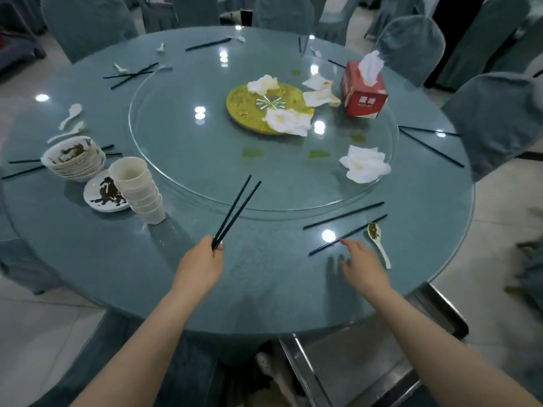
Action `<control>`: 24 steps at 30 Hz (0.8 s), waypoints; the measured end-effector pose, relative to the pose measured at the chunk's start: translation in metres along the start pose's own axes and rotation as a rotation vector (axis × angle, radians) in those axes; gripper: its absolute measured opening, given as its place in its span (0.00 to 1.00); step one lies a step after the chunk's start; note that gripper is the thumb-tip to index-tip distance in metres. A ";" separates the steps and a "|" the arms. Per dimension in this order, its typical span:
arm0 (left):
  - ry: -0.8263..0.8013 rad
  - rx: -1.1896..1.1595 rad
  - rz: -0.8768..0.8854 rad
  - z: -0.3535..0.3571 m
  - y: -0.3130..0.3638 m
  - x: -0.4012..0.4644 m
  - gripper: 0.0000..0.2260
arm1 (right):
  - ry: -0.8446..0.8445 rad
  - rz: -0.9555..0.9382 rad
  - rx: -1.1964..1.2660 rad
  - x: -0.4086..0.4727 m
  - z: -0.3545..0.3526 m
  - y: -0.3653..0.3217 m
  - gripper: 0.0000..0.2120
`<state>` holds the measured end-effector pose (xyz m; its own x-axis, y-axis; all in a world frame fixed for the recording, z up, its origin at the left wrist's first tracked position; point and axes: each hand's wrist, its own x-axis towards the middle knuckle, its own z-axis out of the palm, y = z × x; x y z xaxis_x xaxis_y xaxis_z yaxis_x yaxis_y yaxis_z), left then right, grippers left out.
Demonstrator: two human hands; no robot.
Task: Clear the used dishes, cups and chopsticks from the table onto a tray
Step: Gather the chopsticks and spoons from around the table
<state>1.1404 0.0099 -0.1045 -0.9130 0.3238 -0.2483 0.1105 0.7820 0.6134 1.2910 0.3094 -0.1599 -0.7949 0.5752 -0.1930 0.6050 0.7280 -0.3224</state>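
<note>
At the far left of the round teal glass-topped table [264, 289] stands a stack of white soiled bowls [75, 158], with black chopsticks lying under and beside it. Just right of it a white sauce-smeared plate [102, 193] touches a leaning stack of white ribbed cups [138, 188]. The left hand [202, 265] is curled round the lower ends of a pair of long black chopsticks [236, 211], whose tips point up and away over the edge of the clear glass turntable [188, 160]. On the turntable lie crumpled white napkins [364, 164] around a gold centre disc [249, 113], and a red tissue box [364, 92] stands to the right. The right hand [363, 264], fingers spread and straight, hovers just over the table with its fingertips at the near end of two loose black chopsticks [346, 227]. A white ceramic spoon with green residue [377, 240] lies just beside that hand. A shiny metal tray [367, 356] sits below the table's near edge, at lower right
</note>
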 end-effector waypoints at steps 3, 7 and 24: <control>0.032 -0.024 -0.040 0.007 0.009 0.026 0.06 | -0.003 -0.031 -0.199 0.046 -0.005 0.007 0.29; 0.019 -0.068 -0.094 0.014 0.019 0.051 0.07 | -0.059 -0.156 -0.451 0.097 -0.014 0.006 0.32; -0.047 -0.381 -0.180 0.019 0.019 0.065 0.10 | -0.299 -0.530 -0.373 0.146 -0.025 -0.025 0.09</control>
<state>1.0905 0.0559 -0.1232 -0.8847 0.2304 -0.4052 -0.2101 0.5787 0.7880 1.1614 0.3846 -0.1564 -0.9324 0.0206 -0.3609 0.0662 0.9912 -0.1144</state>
